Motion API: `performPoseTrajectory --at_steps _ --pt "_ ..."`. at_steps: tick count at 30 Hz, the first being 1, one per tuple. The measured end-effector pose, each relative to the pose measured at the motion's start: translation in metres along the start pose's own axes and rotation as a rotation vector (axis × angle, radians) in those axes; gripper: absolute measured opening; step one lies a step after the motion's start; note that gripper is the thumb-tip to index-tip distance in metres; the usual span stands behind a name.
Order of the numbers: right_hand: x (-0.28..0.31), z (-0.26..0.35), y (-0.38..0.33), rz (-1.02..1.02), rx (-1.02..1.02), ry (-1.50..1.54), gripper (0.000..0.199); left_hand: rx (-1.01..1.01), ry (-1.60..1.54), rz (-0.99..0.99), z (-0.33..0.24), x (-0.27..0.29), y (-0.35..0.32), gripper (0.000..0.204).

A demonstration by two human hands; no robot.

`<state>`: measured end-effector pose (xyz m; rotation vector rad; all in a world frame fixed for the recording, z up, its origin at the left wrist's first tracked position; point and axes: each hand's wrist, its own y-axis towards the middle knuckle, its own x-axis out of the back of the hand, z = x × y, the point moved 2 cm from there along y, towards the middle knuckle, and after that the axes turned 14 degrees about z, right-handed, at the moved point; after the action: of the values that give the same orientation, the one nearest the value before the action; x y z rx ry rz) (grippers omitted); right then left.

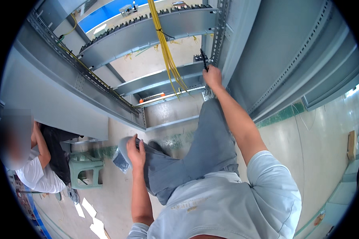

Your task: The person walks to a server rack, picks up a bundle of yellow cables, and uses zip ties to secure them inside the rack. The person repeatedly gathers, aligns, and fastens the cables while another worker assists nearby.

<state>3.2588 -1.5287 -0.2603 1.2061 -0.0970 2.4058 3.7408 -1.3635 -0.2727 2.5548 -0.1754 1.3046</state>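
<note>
Gripping a black tool, right hand — left hand flat on knee

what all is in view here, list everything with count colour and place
metal cabinet frame: one, grey, fills the upper picture
cross rails: several, grey, spanning the frame
yellow wires: one bundle, running down the middle of the frame
cable ties: a few, black, in the right hand
plastic bag: one, clear grey, at the left hand
plastic stool: one, pale green, on the floor lower left
co-worker: one, white shirt, left edge
wooden block: one, tan, floor at right
left hand: on the grey trouser knee, beside the bag
right hand: raised at the perforated upright, gripping the ties
</note>
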Motion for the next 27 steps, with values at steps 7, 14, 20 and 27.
performPoseTrajectory --at_steps 7,14,20,27 --pt "-0.027 -0.011 0.053 -0.074 0.083 -0.177 0.021 0.214 0.278 0.175 0.059 -0.034 -0.022 0.046" --pt "-0.016 0.014 0.055 0.056 -0.055 -0.204 0.028 0.095 0.249 0.015 0.067 -0.031 -0.021 0.033" --pt "-0.014 0.006 0.046 0.11 -0.055 -0.212 0.045 0.176 0.109 0.123 0.043 -0.026 -0.021 0.034" --pt "0.011 0.027 0.026 0.209 -0.176 -0.228 0.069 0.141 -0.041 0.043 0.07 -0.043 -0.02 0.035"
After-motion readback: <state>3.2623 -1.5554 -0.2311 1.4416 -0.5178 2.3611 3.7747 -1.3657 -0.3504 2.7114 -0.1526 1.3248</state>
